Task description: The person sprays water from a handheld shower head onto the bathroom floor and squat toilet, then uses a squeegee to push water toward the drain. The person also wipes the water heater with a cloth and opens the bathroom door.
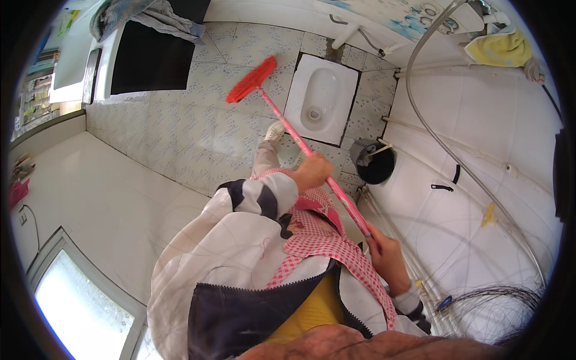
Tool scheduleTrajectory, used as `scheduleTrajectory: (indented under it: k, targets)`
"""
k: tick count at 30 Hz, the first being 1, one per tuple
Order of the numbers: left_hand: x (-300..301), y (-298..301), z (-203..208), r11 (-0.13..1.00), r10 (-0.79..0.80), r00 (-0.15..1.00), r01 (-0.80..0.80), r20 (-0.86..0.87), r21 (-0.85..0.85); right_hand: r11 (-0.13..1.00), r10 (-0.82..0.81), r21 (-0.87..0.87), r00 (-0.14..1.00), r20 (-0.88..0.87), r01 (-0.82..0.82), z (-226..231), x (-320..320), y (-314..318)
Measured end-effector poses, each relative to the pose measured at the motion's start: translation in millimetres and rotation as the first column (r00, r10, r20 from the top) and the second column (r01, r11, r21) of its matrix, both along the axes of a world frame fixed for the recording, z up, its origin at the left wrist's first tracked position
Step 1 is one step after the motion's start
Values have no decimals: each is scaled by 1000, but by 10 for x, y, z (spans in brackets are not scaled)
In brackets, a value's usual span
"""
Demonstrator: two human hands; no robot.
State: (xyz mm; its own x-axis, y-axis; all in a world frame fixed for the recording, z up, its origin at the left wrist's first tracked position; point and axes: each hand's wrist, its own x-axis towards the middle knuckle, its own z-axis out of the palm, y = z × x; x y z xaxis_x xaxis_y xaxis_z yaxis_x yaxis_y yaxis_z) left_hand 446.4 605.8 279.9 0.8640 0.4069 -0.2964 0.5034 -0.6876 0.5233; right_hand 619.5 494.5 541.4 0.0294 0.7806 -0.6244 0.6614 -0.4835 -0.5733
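Note:
A broom (289, 126) with a pink handle and red bristles slants across the view. Its red head (252, 80) is over the tiled floor (198, 126), left of the squat toilet (322, 96). I cannot tell whether the bristles touch the tiles. My left hand (312, 171) is wrapped round the middle of the handle. Lower down, near the handle's end, my right hand (387, 254) grips it too. The handle passes in front of my pink checked apron (318, 249). One of my shoes (275, 131) shows beside the handle.
A black bucket (377, 166) stands against the right wall. Pipes (444, 139) and a grey hose (425, 120) run along that wall. A white cabinet with a dark front (153, 59) stands at the far left, a grey towel (165, 21) draped over it. A yellow cloth (499, 49) hangs upper right.

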Motion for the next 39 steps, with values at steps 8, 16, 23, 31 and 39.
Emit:
scheduleTrajectory:
  k: [8, 16, 23, 31, 39]
  targets:
    - [-793, -96, -647, 979, 201, 979, -202, 41, 5, 947, 320, -36, 941, 112, -318, -799, -355, 303]
    - [1063, -636, 315, 964, 126, 935, -37, 332, -262, 973, 206, -173, 922, 329, -156, 894, 491, -91]
    - [773, -323, 886, 966, 238, 871, -168, 430, -194, 965, 208, -215, 942, 263, -153, 1062, 911, 228]
    - [-1472, -109, 295, 775, 625, 758, -631, 189, -31, 895, 445, -42, 893, 69, -443, 395, -1379, 829]
    - [-3543, -17, 298, 570, 778, 589, -808, 218, 149, 778, 620, 84, 783, 53, -622, 298, -3391, 1162]
